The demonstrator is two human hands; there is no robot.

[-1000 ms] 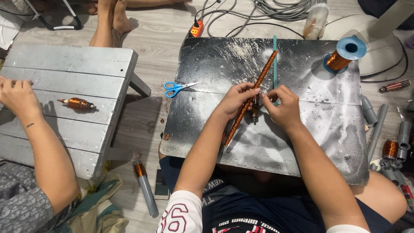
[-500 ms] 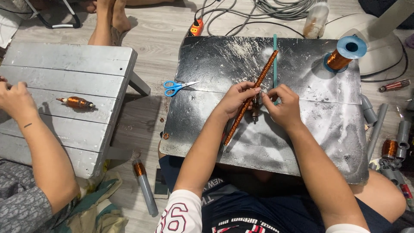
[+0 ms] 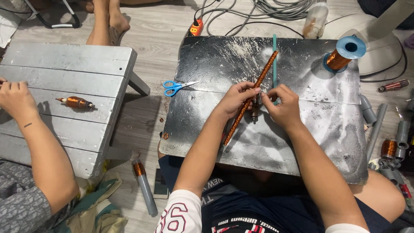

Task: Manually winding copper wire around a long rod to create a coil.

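A long rod wrapped in copper wire [image 3: 258, 84] lies slanted across a scuffed black board [image 3: 327, 112] on my lap. My left hand [image 3: 236, 98] pinches the rod near its middle. My right hand [image 3: 281, 104] pinches a small dark part [image 3: 255, 108] beside the rod, fingertips almost meeting the left hand's. A thin teal strip [image 3: 274, 51] lies upright behind my right hand. A blue spool of copper wire [image 3: 343, 52] stands at the board's far right corner.
Blue scissors [image 3: 177, 86] lie at the board's left edge. Another person's arm [image 3: 30, 129] rests on a grey wooden stool [image 3: 86, 64] holding a small copper coil [image 3: 76, 102]. Grey pipes [image 3: 379, 125], cables [image 3: 267, 8], a screwdriver [image 3: 392, 85] and a fan base [image 3: 379, 47] surround the board.
My hands stay at the rod with only slight finger shifts. The other person's hand on the stool has moved a little left.
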